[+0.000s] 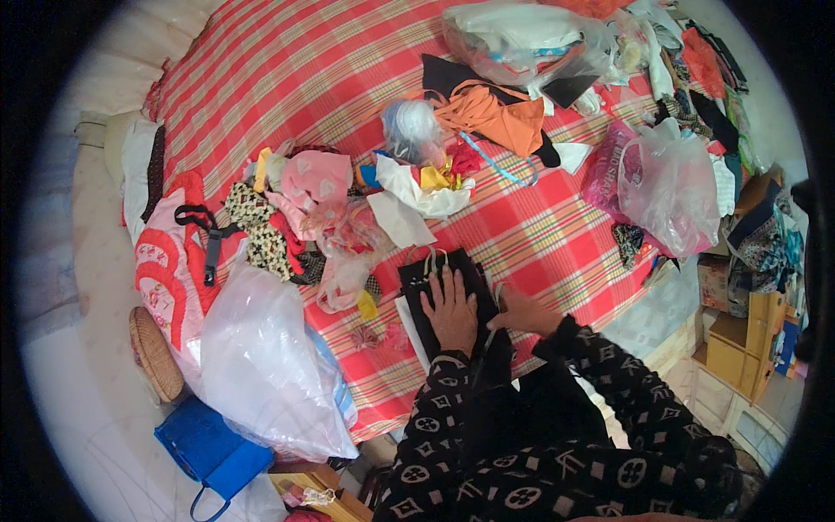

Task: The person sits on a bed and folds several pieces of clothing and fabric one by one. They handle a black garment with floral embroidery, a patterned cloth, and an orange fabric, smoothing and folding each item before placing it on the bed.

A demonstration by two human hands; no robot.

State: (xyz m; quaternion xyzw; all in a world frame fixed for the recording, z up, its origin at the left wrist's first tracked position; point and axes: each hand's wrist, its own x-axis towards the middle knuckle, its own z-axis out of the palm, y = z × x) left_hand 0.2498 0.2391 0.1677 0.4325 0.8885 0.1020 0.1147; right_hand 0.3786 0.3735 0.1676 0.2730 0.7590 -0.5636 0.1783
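A flattened black bag [417, 277] with pale cord handles lies at the bed's near edge, in front of my body. My left hand [450, 313] presses palm down on it, fingers spread. At the bag's right edge, beside a second cord loop [498, 295], is my right hand [528, 313]; its thumb points inward over the black material. Whether those fingers grip the edge is hard to see. A white sheet-like piece [412, 329] sticks out along the bag's left side.
A red plaid sheet [541, 245] covers the bed. Left are a bulky clear plastic bag [261, 355], pink clothing [319, 176] and a blue fabric bag [212, 444]. An orange cloth bag [489, 117] lies farther back. Plastic bags [672, 189] stand right, near a wooden cabinet [743, 346].
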